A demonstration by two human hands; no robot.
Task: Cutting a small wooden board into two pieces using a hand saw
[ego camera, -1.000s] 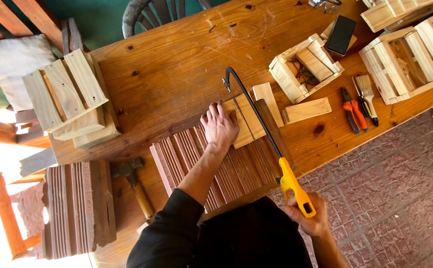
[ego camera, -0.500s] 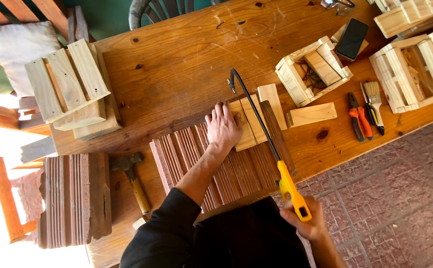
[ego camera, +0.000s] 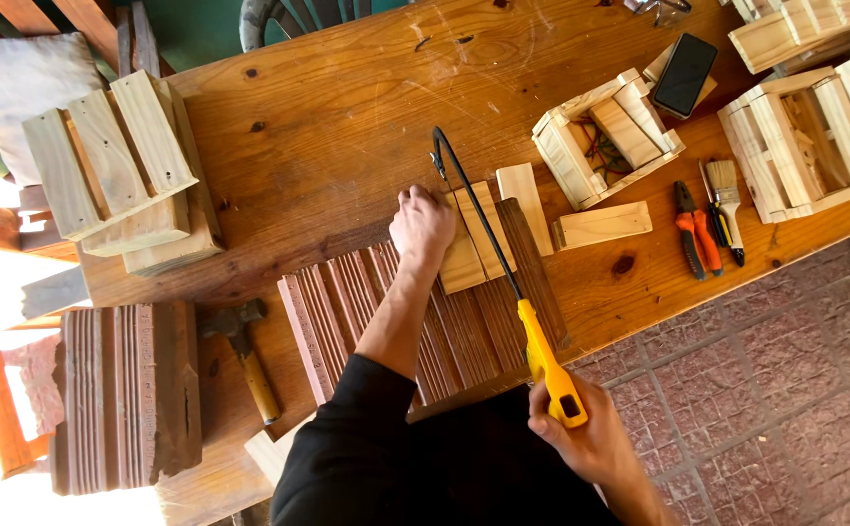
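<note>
My left hand (ego camera: 423, 226) presses flat on a light wooden slat (ego camera: 476, 239) lying over a brown ribbed board (ego camera: 415, 317) on the wooden table (ego camera: 337, 107). My right hand (ego camera: 581, 438) grips the yellow handle of a hacksaw (ego camera: 503, 282). Its black frame reaches forward across the slat, just right of my left hand. A second light slat (ego camera: 525, 200) lies beside the first.
A small wooden crate (ego camera: 605, 136) and a loose wood block (ego camera: 602, 225) sit right of the saw. Pliers (ego camera: 693, 232), a paintbrush (ego camera: 727, 200), a phone (ego camera: 685, 74) and more crates (ego camera: 800, 141) lie further right. A stacked crate (ego camera: 118, 161), a hammer (ego camera: 242, 356) and a ribbed board (ego camera: 123, 394) are left.
The saw has slid back toward me, with my right hand moving with it. My left hand stays pressed on the slat.
</note>
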